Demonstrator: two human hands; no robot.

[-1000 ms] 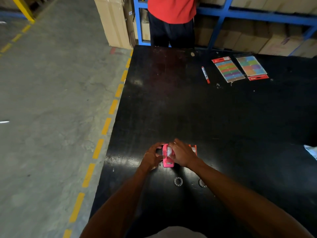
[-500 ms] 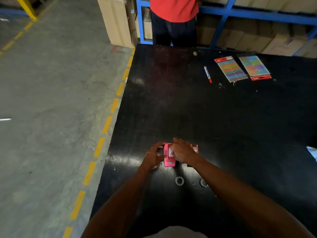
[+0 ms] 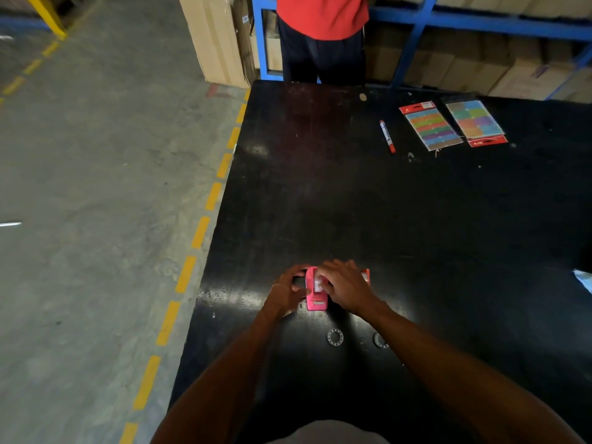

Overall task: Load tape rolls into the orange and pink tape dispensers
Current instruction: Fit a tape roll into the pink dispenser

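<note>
Pink dispenser [image 3: 315,291] | left hand [image 3: 286,291] still clasps its side, right hand [image 3: 344,288] presses on top | unchanged: seating continues; orange dispenser [image 3: 365,276] waits.

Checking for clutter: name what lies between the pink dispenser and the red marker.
Nothing: in the head view, only bare black table separates the pink dispenser from the red marker.

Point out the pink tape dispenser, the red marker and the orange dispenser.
pink tape dispenser [image 3: 315,302]: head view, near end of its body.
red marker [image 3: 387,136]: head view, mid barrel.
orange dispenser [image 3: 365,276]: head view, edge showing past the right hand.
</note>
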